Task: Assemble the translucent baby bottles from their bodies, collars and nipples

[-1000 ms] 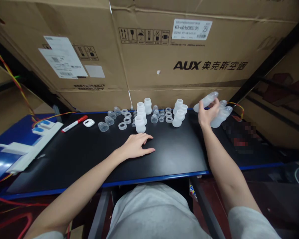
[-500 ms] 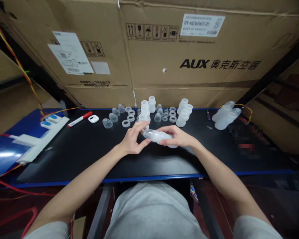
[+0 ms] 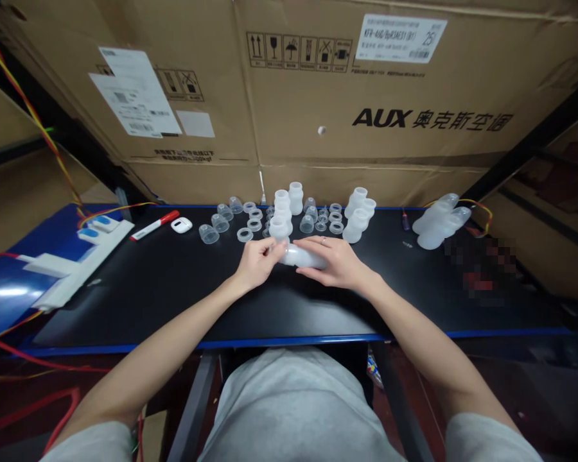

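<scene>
A translucent white bottle (image 3: 304,256) lies on its side in the air just above the black tabletop, held between both hands. My right hand (image 3: 336,260) wraps around its body, with the fingers over the top and the thumb below. My left hand (image 3: 259,264) is closed on the bottle's left end, and its fingers hide the clear cap there. Right behind the hands stands a row of open white bottles (image 3: 282,208). Clear dome caps (image 3: 220,222) and ring collars (image 3: 254,224) are lined up to the left of these, with small clear nipple-like pieces (image 3: 320,226) to the right.
More open bottles (image 3: 359,215) stand at right, and capped bottles (image 3: 440,221) farther right by a small screwdriver (image 3: 405,221). A red-capped marker (image 3: 155,225), a white case (image 3: 181,225) and a power strip (image 3: 84,273) lie left. A large cardboard box (image 3: 298,96) walls the back.
My left hand has closed over the bottle's clear cap, which showed before. My right hand's fingers have shifted along the bottle, which appears slightly higher in view.
</scene>
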